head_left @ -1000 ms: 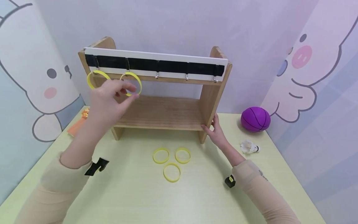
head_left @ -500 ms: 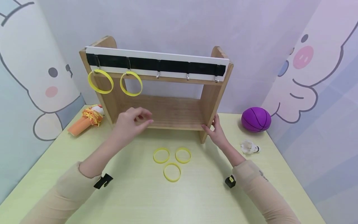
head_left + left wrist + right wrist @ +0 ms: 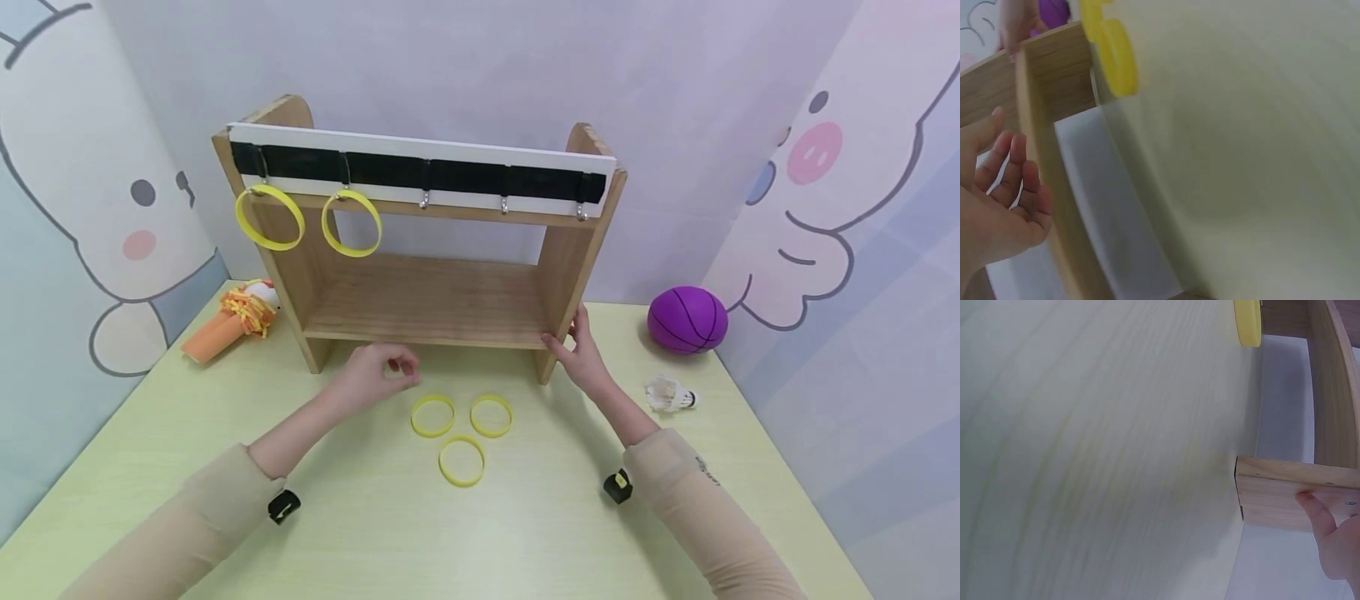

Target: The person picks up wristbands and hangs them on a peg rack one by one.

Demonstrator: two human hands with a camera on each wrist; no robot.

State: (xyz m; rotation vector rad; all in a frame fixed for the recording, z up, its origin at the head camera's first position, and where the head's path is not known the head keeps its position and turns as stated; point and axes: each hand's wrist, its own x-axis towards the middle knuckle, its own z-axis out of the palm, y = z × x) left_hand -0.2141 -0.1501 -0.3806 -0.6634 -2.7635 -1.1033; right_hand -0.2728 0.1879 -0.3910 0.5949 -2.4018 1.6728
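My left hand [image 3: 375, 377], fingers loosely curled with nothing in them, hovers in front of the wooden shelf's [image 3: 431, 302] lower left, just left of the yellow rings on the table. Three rings lie there: a left ring [image 3: 432, 417], a right ring [image 3: 491, 417] and a front ring [image 3: 461, 462]. Two more hang from hooks on the shelf's top rail: an outer ring [image 3: 270, 244] and an inner ring [image 3: 352, 250]. My right hand [image 3: 581, 358] holds the shelf's right side panel near its base; the right wrist view shows the thumb [image 3: 1317, 512] against the panel.
Three bare metal hooks, including the middle hook [image 3: 424, 200], hang along the black strip [image 3: 386, 172]. A purple ball [image 3: 686, 321] and a shuttlecock [image 3: 670, 394] lie on the right of the table [image 3: 525, 533]. An orange toy with yarn [image 3: 228, 323] lies left of the shelf.
My left hand has let go of the inner ring, which hangs on the second hook, and has moved down and right toward the table rings. The right hand stays at the side panel.
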